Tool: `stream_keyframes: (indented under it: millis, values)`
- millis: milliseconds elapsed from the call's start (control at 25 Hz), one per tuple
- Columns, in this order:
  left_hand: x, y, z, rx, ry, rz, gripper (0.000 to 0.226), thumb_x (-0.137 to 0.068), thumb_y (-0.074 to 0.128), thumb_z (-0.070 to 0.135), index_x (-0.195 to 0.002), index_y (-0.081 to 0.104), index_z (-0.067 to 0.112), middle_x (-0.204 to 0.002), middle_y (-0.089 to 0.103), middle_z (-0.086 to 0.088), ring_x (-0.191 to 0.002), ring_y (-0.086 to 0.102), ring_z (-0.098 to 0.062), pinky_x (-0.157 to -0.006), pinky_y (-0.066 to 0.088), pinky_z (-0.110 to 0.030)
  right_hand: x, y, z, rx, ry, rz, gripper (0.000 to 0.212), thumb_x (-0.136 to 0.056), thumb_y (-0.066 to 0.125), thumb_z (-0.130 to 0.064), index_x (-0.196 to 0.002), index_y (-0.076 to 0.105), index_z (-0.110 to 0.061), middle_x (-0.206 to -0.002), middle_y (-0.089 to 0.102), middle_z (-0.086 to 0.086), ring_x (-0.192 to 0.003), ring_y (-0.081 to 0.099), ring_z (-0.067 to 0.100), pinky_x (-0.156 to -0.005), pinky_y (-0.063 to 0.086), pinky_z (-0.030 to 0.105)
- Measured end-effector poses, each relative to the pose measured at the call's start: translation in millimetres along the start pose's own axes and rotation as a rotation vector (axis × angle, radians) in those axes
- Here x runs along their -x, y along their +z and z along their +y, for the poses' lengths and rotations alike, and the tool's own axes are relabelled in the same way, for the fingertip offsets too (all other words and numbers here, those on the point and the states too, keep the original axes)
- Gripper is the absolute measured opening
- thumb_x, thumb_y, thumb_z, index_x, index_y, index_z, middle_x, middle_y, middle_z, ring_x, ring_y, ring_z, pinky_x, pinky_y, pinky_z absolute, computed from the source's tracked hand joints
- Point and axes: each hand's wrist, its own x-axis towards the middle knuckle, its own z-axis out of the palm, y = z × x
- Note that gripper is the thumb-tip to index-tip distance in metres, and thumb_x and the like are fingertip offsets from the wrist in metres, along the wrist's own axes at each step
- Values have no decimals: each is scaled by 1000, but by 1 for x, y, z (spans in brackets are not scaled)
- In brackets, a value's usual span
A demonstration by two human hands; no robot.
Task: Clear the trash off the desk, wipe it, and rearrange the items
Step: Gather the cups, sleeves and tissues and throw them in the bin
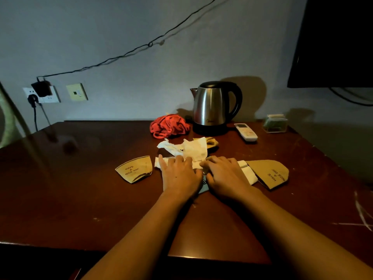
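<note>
Two flattened paper cups read "HAVE A NICE DAY": one (134,169) at nine o'clock of the hands, the other (270,173) at three o'clock. Both hands lie palm-down on the surface (80,188), left hand (179,174) and right hand (226,176), fingers loosely spread, pressing crumpled white tissues (191,150) at twelve o'clock; neither grip pinches anything.

You had a dark reddish-brown desk (80,188) before you. The crumpled tissue (193,150) was white, the flattened paper cups (134,168) tan with dark "HAVE A NICE DAY" lettering. The cloth (169,126) was red, the kettle (212,108) silver with a black lid and handle, the remote control (245,131) white.
</note>
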Motion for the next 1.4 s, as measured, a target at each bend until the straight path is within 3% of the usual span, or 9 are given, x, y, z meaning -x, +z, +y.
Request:
stream_keyframes:
  millis: [320, 480, 600, 720, 840, 960, 1120, 1240, 1400]
  values:
    - [-6, 3, -4, 105, -23, 40, 56, -90, 28, 63, -122, 59, 31, -131, 59, 6, -127, 47, -13, -120, -3, -55, -3, -3, 5, -158, 128, 312, 44, -93, 30, -37, -122, 63, -28, -130, 59, -10, -136, 36, 11, -119, 11, 45]
    - [-5, -1, -4, 194, -26, 50, 60, -87, 20, 63, -110, 66, 30, -128, 61, 6, -123, 50, -11, -120, -1, -52, -3, -11, -3, -233, 79, 593, 19, -94, 58, -25, -108, 70, -23, -114, 68, -6, -116, 56, 12, -105, 35, 37]
    - [-7, -7, -9, 469, -87, 180, 53, -87, 16, 54, -95, 64, 33, -120, 64, 9, -116, 51, -6, -121, 6, -48, -7, -20, -22, -565, 83, 605, 17, -87, 67, -11, -101, 71, -20, -109, 68, -3, -104, 60, 11, -84, 47, 18]
    - [-6, -14, -12, 741, -160, 353, 46, -94, 20, 48, -116, 57, 34, -127, 58, 9, -122, 47, -7, -120, 15, -46, -16, -28, -32, -905, 203, 623, 27, -90, 63, -6, -103, 65, -29, -111, 64, -7, -106, 58, 7, -70, 49, 6]
    - [-6, -14, -10, 972, -65, 298, 55, -91, 29, 64, -131, 53, 36, -130, 50, 20, -125, 42, -5, -110, 36, -46, -16, -33, -30, -1080, 173, 678, 35, -89, 64, -4, -110, 60, -33, -113, 64, -9, -110, 59, 5, -79, 52, 9]
    - [-9, -9, -11, 1077, 13, 227, 40, -90, 46, 67, -111, 63, 37, -114, 60, 13, -112, 56, -12, -90, 53, -46, -14, -35, -26, -1178, 162, 647, 39, -88, 66, -3, -115, 61, -30, -112, 66, -7, -106, 62, 7, -77, 59, 22]
    - [-7, -18, -10, 1048, -49, 333, 8, -96, 58, 18, -101, 62, 22, -103, 61, 7, -97, 57, -7, -81, 56, -30, -18, -22, -26, -1064, 189, 590, 42, -88, 68, -10, -123, 56, -30, -117, 62, -8, -110, 57, 5, -84, 53, 17]
    - [-10, -29, -20, 1188, -421, 546, 7, -98, 54, 15, -105, 56, 16, -103, 60, 3, -87, 59, -7, -59, 50, -16, -15, -11, -28, -737, 127, 536, 39, -88, 67, -14, -123, 54, -27, -115, 53, -12, -110, 49, 2, -87, 45, 15]
    - [-15, -28, -32, 1228, -724, 586, 12, -97, 57, 18, -105, 47, 20, -100, 56, 2, -94, 56, -13, -63, 41, -17, -9, -2, -36, -361, -89, 187, 41, -84, 68, -33, -123, 55, -29, -124, 47, -9, -118, 39, 8, -97, 37, 20]
